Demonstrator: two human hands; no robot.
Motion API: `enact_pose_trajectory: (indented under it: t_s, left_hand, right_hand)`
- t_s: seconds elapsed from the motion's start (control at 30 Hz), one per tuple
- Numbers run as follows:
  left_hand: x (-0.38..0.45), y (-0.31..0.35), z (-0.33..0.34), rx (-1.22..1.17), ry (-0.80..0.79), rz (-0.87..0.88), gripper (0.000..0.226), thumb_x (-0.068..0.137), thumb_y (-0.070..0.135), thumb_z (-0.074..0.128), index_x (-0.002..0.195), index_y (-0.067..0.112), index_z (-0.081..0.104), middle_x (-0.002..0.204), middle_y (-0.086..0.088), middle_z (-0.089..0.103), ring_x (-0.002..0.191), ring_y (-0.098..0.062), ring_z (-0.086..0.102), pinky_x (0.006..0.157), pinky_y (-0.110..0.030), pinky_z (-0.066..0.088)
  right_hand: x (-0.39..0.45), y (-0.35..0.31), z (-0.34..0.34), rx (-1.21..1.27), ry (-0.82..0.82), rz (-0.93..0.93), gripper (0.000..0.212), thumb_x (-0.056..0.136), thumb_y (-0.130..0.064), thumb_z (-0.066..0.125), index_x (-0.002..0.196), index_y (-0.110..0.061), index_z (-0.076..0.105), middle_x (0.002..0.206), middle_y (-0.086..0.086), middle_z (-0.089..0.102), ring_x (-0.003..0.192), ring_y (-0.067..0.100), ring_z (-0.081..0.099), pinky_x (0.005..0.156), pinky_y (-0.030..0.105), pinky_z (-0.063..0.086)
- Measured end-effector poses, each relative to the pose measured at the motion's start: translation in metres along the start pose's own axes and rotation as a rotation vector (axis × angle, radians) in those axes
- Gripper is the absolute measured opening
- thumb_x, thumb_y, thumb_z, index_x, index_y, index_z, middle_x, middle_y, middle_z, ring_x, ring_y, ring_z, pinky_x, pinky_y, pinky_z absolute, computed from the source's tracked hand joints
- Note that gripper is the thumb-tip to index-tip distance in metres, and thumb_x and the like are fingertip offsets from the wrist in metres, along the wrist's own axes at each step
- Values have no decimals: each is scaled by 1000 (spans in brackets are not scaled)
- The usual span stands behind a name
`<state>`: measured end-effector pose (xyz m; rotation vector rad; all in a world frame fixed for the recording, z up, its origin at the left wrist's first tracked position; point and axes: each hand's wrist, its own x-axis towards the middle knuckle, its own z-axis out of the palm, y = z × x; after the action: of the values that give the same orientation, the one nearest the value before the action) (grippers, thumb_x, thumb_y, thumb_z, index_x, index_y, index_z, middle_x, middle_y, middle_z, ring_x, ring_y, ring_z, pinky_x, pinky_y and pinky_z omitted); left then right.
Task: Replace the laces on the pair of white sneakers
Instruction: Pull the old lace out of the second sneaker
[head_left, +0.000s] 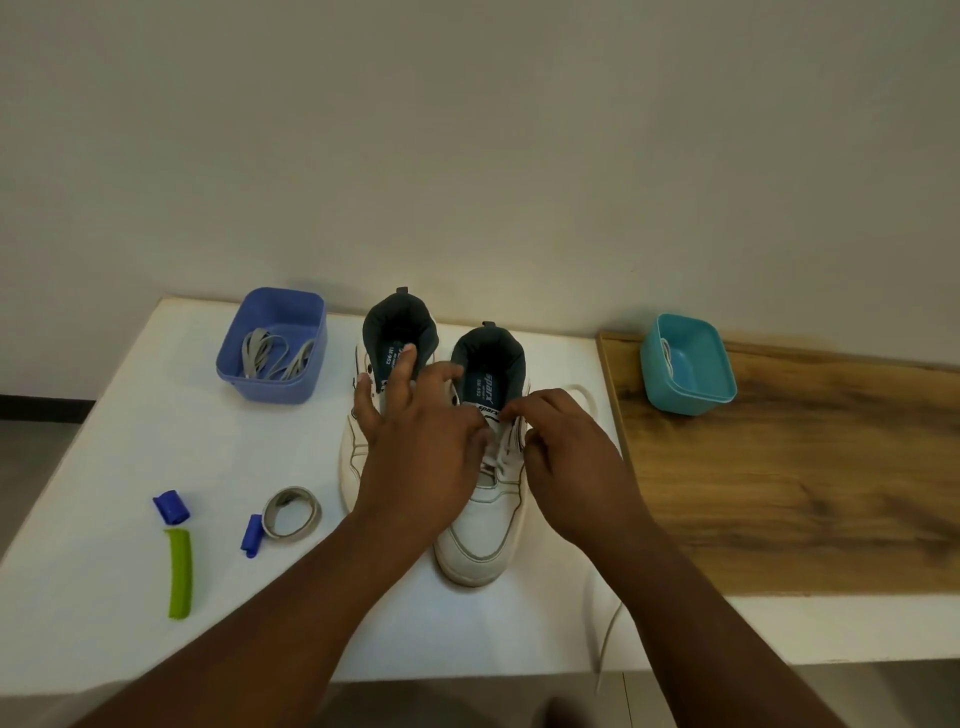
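Nearest us, a loose white lace (608, 639) trails off the front edge of the white table (130, 415). Just beyond, the right sneaker (480, 535) sits toe toward us, and the right hand (566, 462) pinches its lace at the upper eyelets, fingers curled tight. The left hand (415, 441) spreads flat, fingers straight, resting across the left sneaker (353, 457) beside it. Off to the left lie a green clip (180, 573), two blue caps (171, 506) and a tape roll (291, 512). Farther back, a blue tub (272, 387) holds grey laces (278, 356); a teal tub (685, 395) stands on the wooden board (779, 493).
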<state>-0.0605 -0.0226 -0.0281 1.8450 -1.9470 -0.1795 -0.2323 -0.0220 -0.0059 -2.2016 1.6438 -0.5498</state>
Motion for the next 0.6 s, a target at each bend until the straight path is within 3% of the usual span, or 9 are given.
enact_pose_trajectory:
  t_s: [0.13, 0.2, 0.3, 0.37, 0.43, 0.53, 0.6]
  left_hand:
    - [-7, 5, -1, -69, 154, -176, 21, 95, 31, 47, 107, 23, 62, 133, -5, 51, 139, -29, 37, 114, -60, 25]
    - [-12, 10, 3, -19, 131, -151, 26, 89, 27, 53, 115, 24, 56, 141, -8, 45, 144, -32, 31, 116, -62, 20]
    - [-10, 10, 6, 65, 43, -17, 32, 91, 41, 46, 120, 37, 60, 160, -5, 28, 154, -33, 6, 119, -62, 2]
    - [-8, 3, 8, 112, -22, -1, 31, 94, 52, 44, 109, 41, 68, 162, -2, 26, 154, -32, 0, 118, -63, -2]
    - [-7, -1, 9, 93, -49, -22, 20, 93, 51, 56, 97, 41, 73, 157, 1, 35, 154, -31, 3, 118, -64, -1]
    - [-3, 3, 0, -208, 115, -129, 16, 96, 39, 57, 98, 32, 70, 136, 3, 52, 143, -28, 32, 116, -62, 20]
    - [1, 7, -13, -428, 349, -270, 22, 99, 33, 46, 106, 21, 62, 122, -2, 56, 121, -25, 49, 101, -58, 40]
  right_hand:
    - [0, 0, -1, 8, 10, 16, 34, 97, -6, 51, 119, -27, 65, 119, -8, 61, 100, 8, 56, 78, 11, 39]
    - [0, 0, -1, 12, 8, 15, 33, 97, -6, 51, 119, -26, 65, 120, -7, 61, 102, 9, 56, 81, 14, 43]
    - [0, 1, 1, 16, 16, -3, 33, 97, -5, 51, 120, -25, 65, 119, -6, 61, 102, 10, 57, 83, 21, 48]
    - [0, 1, 2, 10, 6, 2, 34, 97, -5, 51, 121, -26, 64, 120, -7, 60, 103, 9, 56, 83, 17, 47]
    - [0, 0, 2, 4, -3, 10, 35, 97, -6, 52, 122, -27, 63, 122, -8, 59, 105, 9, 56, 82, 12, 42]
    - [1, 0, 2, -1, 25, 16, 33, 95, -7, 54, 120, -28, 64, 120, -9, 60, 102, 8, 56, 79, 10, 40]
    - [0, 0, 1, 2, 38, 15, 33, 94, -7, 55, 118, -29, 64, 118, -10, 61, 101, 8, 56, 80, 15, 43]
